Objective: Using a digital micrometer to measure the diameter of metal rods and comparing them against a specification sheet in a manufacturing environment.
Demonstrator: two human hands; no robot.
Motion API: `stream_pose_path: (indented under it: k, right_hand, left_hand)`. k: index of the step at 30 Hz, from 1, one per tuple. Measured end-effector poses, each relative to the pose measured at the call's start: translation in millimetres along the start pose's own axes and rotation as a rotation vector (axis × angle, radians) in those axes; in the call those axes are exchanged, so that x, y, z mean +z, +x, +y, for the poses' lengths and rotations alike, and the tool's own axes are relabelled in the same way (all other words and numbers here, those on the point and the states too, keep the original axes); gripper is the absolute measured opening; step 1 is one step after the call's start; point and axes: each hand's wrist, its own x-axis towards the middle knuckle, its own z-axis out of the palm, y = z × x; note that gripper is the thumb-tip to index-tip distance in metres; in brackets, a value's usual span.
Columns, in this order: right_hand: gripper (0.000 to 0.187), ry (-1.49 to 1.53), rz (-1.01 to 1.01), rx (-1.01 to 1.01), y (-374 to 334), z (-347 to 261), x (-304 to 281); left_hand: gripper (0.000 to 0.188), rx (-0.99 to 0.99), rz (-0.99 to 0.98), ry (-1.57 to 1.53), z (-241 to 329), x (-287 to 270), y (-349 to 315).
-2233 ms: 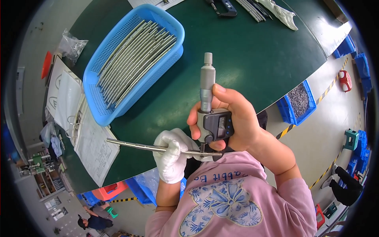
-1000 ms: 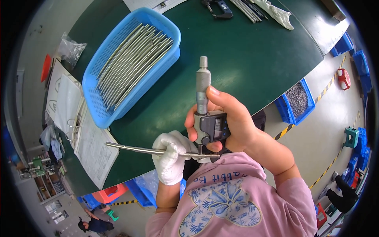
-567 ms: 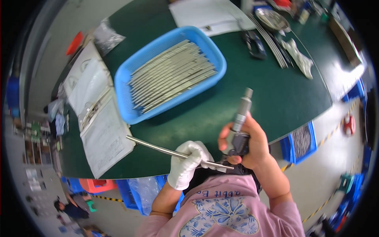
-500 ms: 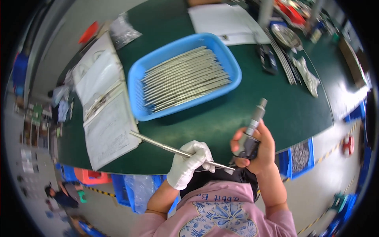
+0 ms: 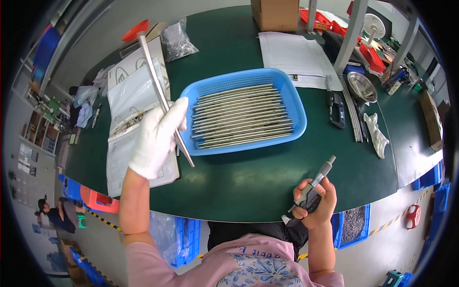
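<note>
My left hand point(image 5: 155, 138), in a white glove, is closed around a slim metal rod point(image 5: 154, 71). The rod is held up at a slant over the open binder point(image 5: 136, 115), left of the blue basket point(image 5: 244, 149). Inside that basket several similar metal rods point(image 5: 241, 115) lie side by side in a layer. My bare right hand point(image 5: 318, 203) grips a micrometer point(image 5: 313, 189) near the table's front edge, its grey barrel pointing up and to the right. My fingers hide part of its frame.
White paper sheets point(image 5: 299, 57) lie behind the basket. To the right are a second micrometer point(image 5: 336, 107), long rods point(image 5: 351, 112), a metal bowl point(image 5: 362, 86) and a white glove point(image 5: 377, 136). A cardboard box point(image 5: 276, 14) stands at the back. Blue crates point(image 5: 191, 239) sit below the table's edge.
My left hand has lifted the rod away from the micrometer, up and left over the binder, turning it steeper. My right hand has moved slightly down and right with the micrometer. The view has shifted.
</note>
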Motion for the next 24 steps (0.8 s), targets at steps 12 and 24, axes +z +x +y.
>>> stream_pose_path:
  k: [12,24]
  right_hand:
    - [0.053,0.004,-0.013,0.013,-2.9,1.0,-4.5]
    - [0.05,0.066,-0.098,0.028,0.1,-0.1,-9.4]
  left_hand:
    - [0.039,-0.15,-0.147,0.715,-56.8,21.5,66.9]
    - [0.037,-0.028,-0.044,1.319,-49.3,41.0,68.7]
